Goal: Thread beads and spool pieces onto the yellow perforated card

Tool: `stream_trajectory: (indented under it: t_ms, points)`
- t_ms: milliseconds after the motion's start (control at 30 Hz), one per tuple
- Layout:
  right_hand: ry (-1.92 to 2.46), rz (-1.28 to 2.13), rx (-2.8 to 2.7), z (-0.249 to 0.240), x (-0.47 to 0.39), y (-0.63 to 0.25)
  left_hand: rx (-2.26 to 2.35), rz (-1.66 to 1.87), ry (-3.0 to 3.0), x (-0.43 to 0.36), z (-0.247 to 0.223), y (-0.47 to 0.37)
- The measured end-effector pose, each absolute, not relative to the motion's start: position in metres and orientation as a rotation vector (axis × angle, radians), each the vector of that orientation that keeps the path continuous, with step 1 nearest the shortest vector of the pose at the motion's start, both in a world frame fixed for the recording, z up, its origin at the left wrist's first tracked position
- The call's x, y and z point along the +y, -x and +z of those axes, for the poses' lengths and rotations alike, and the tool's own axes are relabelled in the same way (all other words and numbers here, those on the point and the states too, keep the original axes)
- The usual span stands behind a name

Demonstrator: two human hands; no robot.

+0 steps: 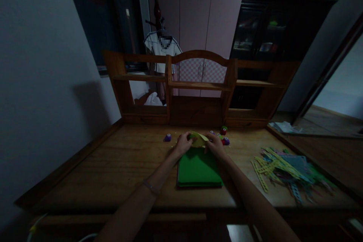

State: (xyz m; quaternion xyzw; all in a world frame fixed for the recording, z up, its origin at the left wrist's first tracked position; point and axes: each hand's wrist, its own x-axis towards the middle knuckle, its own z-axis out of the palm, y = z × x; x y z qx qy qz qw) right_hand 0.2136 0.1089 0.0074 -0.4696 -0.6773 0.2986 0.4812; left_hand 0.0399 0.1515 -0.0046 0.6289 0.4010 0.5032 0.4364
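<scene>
A small piece of yellow paper (pixel 200 140) is held up between my two hands, just above the far edge of a stack of green sheets (pixel 200 168). My left hand (pixel 183 143) pinches its left end, where a bit of bright green shows at the fingertips, too small to make out. My right hand (pixel 215 146) grips the right end with fingers closed. Just beyond my right hand are several small coloured pieces with round white tops, one red and green (pixel 224 130), another purple (pixel 226 141). A similar purple piece (pixel 168 137) lies left of my left hand.
A loose heap of yellow, blue and green perforated paper strips (pixel 279 170) covers the right side of the wooden desk (pixel 119 166). A wooden shelf unit (pixel 198 86) rises at the back of the desk. Small pale scraps lie near my hands.
</scene>
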Motion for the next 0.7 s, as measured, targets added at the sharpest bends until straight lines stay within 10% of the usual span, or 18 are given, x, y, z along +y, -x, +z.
stream_trajectory:
  t_ms: [700]
  points:
    - [1.184, 0.647, -1.457, 0.012, 0.109, -0.215, 0.802, 1.267, -1.467, 0.147, 0.005, -0.039]
